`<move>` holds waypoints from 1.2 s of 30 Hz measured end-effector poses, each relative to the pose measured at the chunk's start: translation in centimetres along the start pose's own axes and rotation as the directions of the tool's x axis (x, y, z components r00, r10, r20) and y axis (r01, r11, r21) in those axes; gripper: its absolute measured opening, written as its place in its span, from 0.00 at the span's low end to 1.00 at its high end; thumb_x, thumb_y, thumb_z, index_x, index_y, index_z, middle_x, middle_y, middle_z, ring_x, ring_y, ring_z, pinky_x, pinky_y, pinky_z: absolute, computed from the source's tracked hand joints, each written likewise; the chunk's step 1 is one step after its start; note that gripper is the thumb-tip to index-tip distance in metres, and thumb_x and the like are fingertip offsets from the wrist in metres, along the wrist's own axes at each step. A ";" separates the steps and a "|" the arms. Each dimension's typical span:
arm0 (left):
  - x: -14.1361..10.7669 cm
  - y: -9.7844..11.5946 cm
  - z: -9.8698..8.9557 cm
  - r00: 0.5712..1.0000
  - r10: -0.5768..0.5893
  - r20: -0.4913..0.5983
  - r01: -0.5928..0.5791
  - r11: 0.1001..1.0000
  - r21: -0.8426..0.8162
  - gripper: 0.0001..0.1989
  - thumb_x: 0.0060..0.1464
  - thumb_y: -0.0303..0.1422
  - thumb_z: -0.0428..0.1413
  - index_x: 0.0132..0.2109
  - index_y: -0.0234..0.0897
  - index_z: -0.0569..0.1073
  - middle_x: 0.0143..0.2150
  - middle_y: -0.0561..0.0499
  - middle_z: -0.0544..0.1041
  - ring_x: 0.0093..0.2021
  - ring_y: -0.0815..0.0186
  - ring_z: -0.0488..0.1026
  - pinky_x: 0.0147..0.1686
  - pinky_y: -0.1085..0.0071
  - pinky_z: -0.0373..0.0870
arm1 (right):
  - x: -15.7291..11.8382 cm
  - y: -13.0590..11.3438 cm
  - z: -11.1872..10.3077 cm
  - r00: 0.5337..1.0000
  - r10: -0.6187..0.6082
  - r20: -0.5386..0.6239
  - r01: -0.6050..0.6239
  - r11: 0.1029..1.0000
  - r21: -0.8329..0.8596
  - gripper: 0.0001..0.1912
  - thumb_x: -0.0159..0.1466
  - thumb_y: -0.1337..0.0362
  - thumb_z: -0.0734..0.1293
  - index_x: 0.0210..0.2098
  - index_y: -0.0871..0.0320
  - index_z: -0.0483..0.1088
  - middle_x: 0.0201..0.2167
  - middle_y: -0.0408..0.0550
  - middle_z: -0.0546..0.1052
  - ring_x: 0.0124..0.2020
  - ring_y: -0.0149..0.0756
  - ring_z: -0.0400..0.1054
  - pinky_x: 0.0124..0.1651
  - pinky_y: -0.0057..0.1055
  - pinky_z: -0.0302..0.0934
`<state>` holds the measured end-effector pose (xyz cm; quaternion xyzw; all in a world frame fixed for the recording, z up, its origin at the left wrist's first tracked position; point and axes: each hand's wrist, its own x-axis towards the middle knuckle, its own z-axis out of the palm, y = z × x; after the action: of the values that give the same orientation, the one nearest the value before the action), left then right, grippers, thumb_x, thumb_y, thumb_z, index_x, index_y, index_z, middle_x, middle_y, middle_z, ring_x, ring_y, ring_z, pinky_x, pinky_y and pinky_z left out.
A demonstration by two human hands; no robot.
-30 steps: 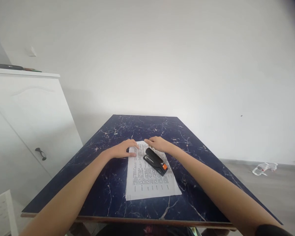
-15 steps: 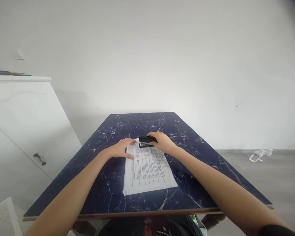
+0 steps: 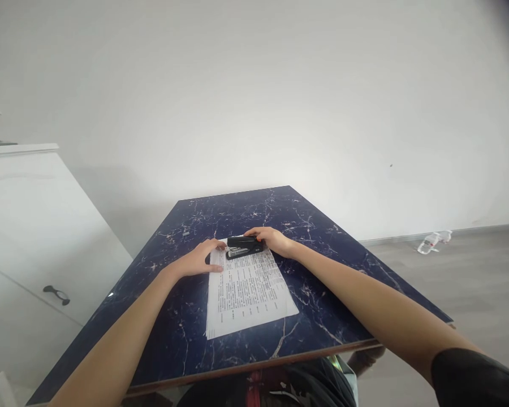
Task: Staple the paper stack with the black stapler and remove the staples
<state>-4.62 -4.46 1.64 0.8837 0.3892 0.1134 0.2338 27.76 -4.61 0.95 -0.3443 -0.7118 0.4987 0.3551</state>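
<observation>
A sheaf of printed paper (image 3: 250, 288) lies on the dark blue marbled table (image 3: 165, 345), its lower edge towards me. Across its top part rests a black stapler (image 3: 242, 246), its nose pointing left and its jaws slightly apart. My right hand (image 3: 274, 240) is closed round the stapler's rear end. At the upper left edge of the paper is my left hand (image 3: 199, 259), with thumb and fingers spread apart and their tips on the sheets. The left fingertips come close to the stapler's nose; whether they touch it I cannot tell.
On the left stands a white cabinet (image 3: 38, 226) with a dark handle (image 3: 56, 295). A pale wall (image 3: 237, 102) rises behind the table. Some clear plastic (image 3: 435, 242) lies on the grey floor to the right.
The view has tilted and shifted slightly to the right. My right hand has slid back towards the stapler's rear end, so more of the stapler shows. My left hand keeps its place on the paper.
</observation>
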 end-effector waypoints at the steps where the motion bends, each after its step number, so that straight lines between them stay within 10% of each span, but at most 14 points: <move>1: 0.0 0.0 0.0 1.000 -0.003 0.000 0.003 1.000 -0.002 0.36 0.53 0.53 0.64 0.66 0.52 0.66 0.65 0.40 0.67 0.63 0.43 0.66 0.58 0.49 0.65 | 0.0 0.2 -0.1 1.000 0.012 -0.006 -0.012 0.998 0.063 0.24 0.64 0.69 0.55 0.52 0.57 0.76 0.53 0.49 0.80 0.53 0.43 0.73 0.55 0.37 0.67; 19: 0.1 0.1 0.1 0.999 -0.013 -0.034 0.011 0.998 -0.062 0.39 0.51 0.49 0.67 0.67 0.51 0.66 0.63 0.41 0.70 0.62 0.45 0.68 0.56 0.54 0.66 | 0.5 0.3 -0.4 1.000 0.004 0.017 -0.008 0.972 0.234 0.34 0.58 0.74 0.59 0.63 0.56 0.68 0.66 0.50 0.70 0.63 0.44 0.67 0.60 0.40 0.65; 25: 0.1 0.0 0.2 0.999 -0.026 -0.036 0.023 0.996 -0.086 0.41 0.49 0.49 0.68 0.67 0.50 0.66 0.64 0.39 0.70 0.62 0.43 0.68 0.56 0.54 0.67 | 0.2 0.1 0.4 0.997 -0.072 0.002 0.072 0.985 -0.155 0.20 0.66 0.61 0.68 0.57 0.55 0.74 0.55 0.51 0.78 0.51 0.45 0.74 0.53 0.38 0.67; 29: 0.8 0.3 0.2 0.965 -0.001 -0.261 -0.050 0.980 -0.190 0.39 0.53 0.52 0.65 0.67 0.46 0.66 0.67 0.39 0.68 0.67 0.45 0.65 0.63 0.54 0.63 | 0.1 0.0 1.1 0.989 -0.134 -0.054 0.097 0.893 -0.439 0.17 0.62 0.62 0.75 0.49 0.57 0.78 0.43 0.50 0.81 0.43 0.44 0.76 0.47 0.38 0.68; 33: 1.8 0.8 0.5 0.836 -0.173 -0.521 -0.111 0.876 -0.469 0.26 0.63 0.53 0.55 0.59 0.42 0.72 0.65 0.41 0.71 0.67 0.51 0.66 0.66 0.56 0.61 | -0.2 -0.2 1.9 0.911 -0.400 -0.102 0.267 0.759 -0.594 0.16 0.66 0.67 0.71 0.53 0.56 0.76 0.47 0.52 0.81 0.47 0.45 0.75 0.51 0.42 0.70; 36: 2.2 1.1 1.0 0.867 -0.307 -0.393 -0.142 0.604 -0.785 0.23 0.64 0.50 0.57 0.56 0.39 0.73 0.63 0.39 0.73 0.61 0.53 0.73 0.62 0.56 0.68 | -0.3 -0.5 2.4 0.748 -0.664 0.011 0.431 0.473 -0.768 0.20 0.68 0.76 0.64 0.57 0.58 0.73 0.53 0.54 0.79 0.56 0.47 0.71 0.57 0.49 0.69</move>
<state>-2.07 -3.80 1.38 0.6081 0.3857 0.4824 0.4988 25.83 -6.15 0.76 -0.2752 -0.8602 -0.0270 0.4285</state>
